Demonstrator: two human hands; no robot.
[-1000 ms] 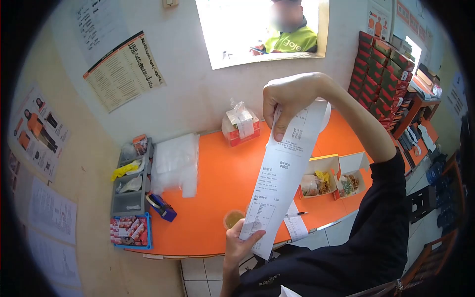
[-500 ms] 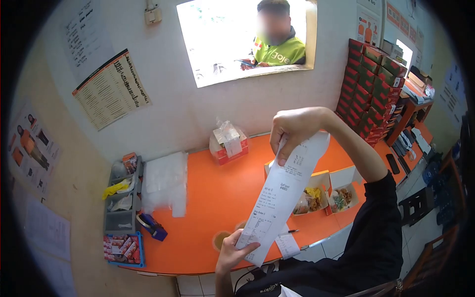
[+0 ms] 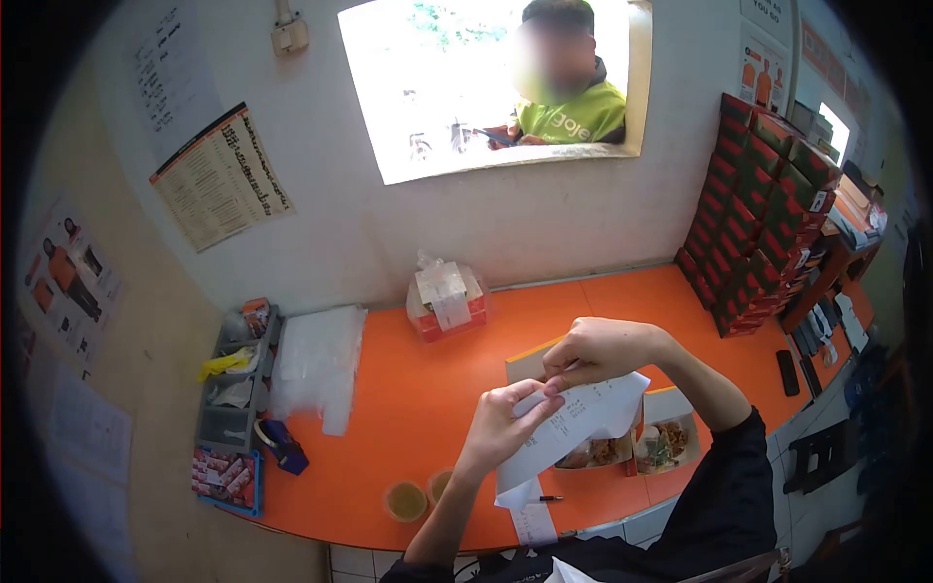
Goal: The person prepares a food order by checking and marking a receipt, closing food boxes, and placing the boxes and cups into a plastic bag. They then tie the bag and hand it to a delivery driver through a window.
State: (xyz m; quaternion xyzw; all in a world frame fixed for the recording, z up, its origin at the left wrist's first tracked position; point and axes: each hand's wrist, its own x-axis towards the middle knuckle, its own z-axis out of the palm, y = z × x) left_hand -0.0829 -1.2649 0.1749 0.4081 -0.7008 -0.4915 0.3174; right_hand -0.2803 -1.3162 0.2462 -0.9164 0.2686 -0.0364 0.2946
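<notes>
A long white printed receipt (image 3: pixel 573 420) is held over the orange table (image 3: pixel 389 389), its paper bent and folded over. My left hand (image 3: pixel 501 428) pinches its upper left edge. My right hand (image 3: pixel 607 348) grips the same edge with bent fingers, the two hands' fingertips almost touching. Partly covered by the receipt, an open food box (image 3: pixel 595 455) stands below my hands. To its right is a second open box (image 3: pixel 666 445) with food and a small plastic packet inside. A pen (image 3: pixel 550 498) and a smaller paper slip (image 3: pixel 535 525) lie near the table's front edge.
Two cups (image 3: pixel 405 500) stand by my left forearm. Further back is a bagged box (image 3: pixel 447 299). On the left are plastic bags (image 3: pixel 316 364), a tape dispenser (image 3: pixel 282 447) and a grey organizer (image 3: pixel 228 398). Stacked boxes (image 3: pixel 753 214) rise at right. A person (image 3: pixel 573 112) is at the window.
My hands have come together: the right moved down, the left up. The receipt, stretched out long before, is now bent and folded. The view has shifted slightly.
</notes>
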